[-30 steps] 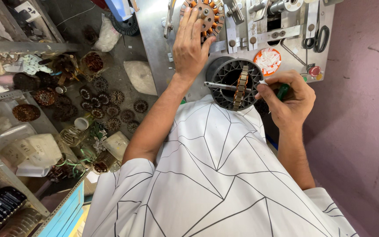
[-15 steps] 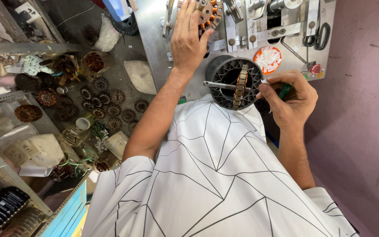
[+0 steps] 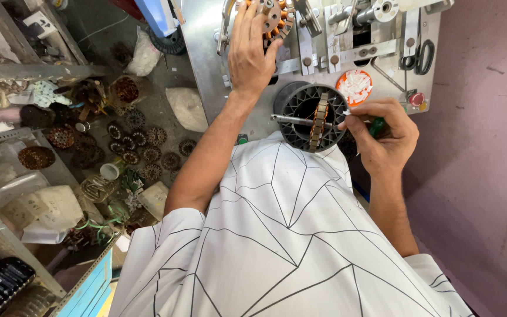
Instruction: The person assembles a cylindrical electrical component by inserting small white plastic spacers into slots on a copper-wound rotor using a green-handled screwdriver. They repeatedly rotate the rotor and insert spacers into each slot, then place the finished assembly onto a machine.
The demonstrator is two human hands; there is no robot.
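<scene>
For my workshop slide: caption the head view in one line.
Left hand rests on a copper-wound stator on the metal machine; right hand holds a green-handled tool beside a black ribbed drum.

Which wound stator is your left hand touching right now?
The orange copper-wound stator mounted on the grey metal winding machine, under the left hand; the other dark stators lie on the floor.

The left hand (image 3: 252,56) lies flat on a round orange copper-wound part (image 3: 276,16) on the grey metal machine (image 3: 206,53). The right hand (image 3: 382,138) holds a green-handled tool (image 3: 375,126) beside a black round ribbed holder (image 3: 314,117).
</scene>
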